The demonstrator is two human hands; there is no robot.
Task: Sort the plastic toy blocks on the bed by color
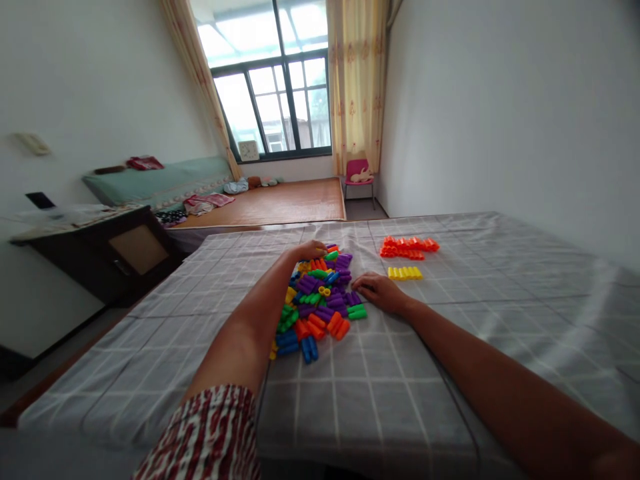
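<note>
A heap of plastic tube pieces (320, 300) in purple, green, orange, blue and yellow lies on the checked grey cloth. My left hand (311, 250) reaches over the heap's far side, its fingers bent down among pieces there; what they hold, if anything, is too small to make out. My right hand (373, 288) rests on the cloth at the heap's right edge, near purple pieces, its fingers bent together with the tips hard to tell. To its upper right lies a row of yellow pieces (405, 273), with rows of orange pieces (407, 248) just beyond.
The checked cloth (475, 267) covers a broad table or bed surface. A dark cabinet (125, 253) stands at the left. Farther back are a low brown platform (280, 200) with clothes, a pink chair (358, 175) and a window. A white wall rises at the right.
</note>
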